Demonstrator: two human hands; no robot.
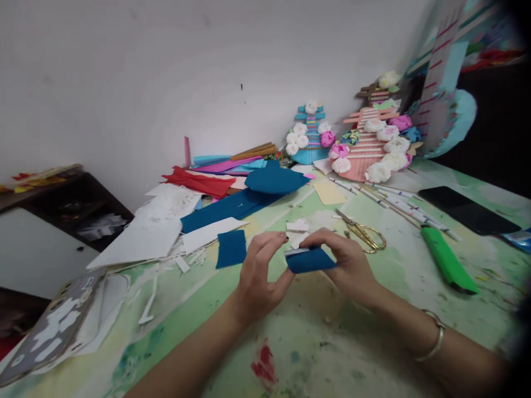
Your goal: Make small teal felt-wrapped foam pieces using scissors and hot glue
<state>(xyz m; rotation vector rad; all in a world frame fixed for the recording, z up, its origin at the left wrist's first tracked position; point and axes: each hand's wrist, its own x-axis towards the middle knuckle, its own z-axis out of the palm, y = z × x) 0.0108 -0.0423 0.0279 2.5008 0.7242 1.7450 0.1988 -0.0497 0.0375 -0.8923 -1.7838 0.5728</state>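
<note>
My right hand pinches a small piece of dark blue paper, thumb below and fingers above. Along the paper's upper left edge lies a white strip. My left hand is at the paper's left end. Its thumb tip touches the lower corner there, while the index finger is raised with a gap between the two. Flat on the table left of that hand lies a blue rectangle. Small white pieces rest just beyond my fingers, and gold-handled scissors lie partly spread beyond my right hand.
Blue cut shapes, white sheets and red crepe paper pile up at the back left. Flower-decorated crafts lean against the wall. A green cutter, pens and a black phone lie right.
</note>
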